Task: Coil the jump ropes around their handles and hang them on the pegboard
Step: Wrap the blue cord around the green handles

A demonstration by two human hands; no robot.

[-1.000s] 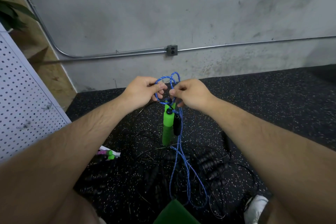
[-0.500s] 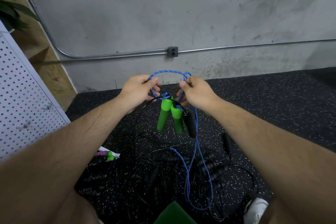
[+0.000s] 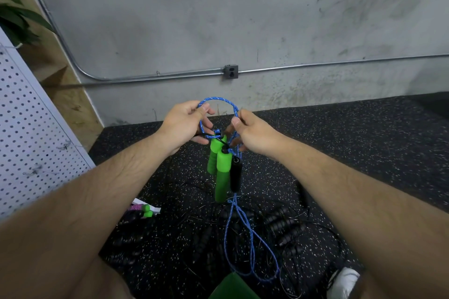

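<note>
1. Nearest, at the bottom edge: a green shape [image 3: 233,286], too cropped to name, and a white shoe [image 3: 345,283] at lower right.
2. On the speckled black rubber floor [image 3: 364,148], below the forearms: a tangle of black jump ropes [image 3: 286,224] with ribbed black handles and thin cords. To its left, pink-and-green handles [image 3: 142,210] lying on a white card.
3. Hanging down over that tangle: long loops of the blue jump rope [image 3: 243,233], lowest bends near the green shape. Touching the floor or not, impossible to tell.
4. Higher, in the air between both hands: two green foam handles [image 3: 222,172] hanging side by side, with a black handle [image 3: 235,173] dangling just right of them, against the nearer green one.
5. Left hand [image 3: 184,124]: closed on the blue jump rope, thumb and forefinger pinching the left side of an arch of rope rising above the handles. A thin black cord runs past its lower fingers.
6. Right hand [image 3: 255,132]: closed likewise, pinching the right side of the same arch, with several blue strands gathered under its fingers.
7. Off to the left: a white pegboard [image 3: 29,128] carrying a few small metal hooks, well apart from the held rope.
8. Farthest: a grey concrete wall [image 3: 267,19] with a metal conduit [image 3: 158,77] and an outlet box [image 3: 230,71], plus a wooden panel [image 3: 65,94] and plant leaves [image 3: 14,17] at upper left.
</note>
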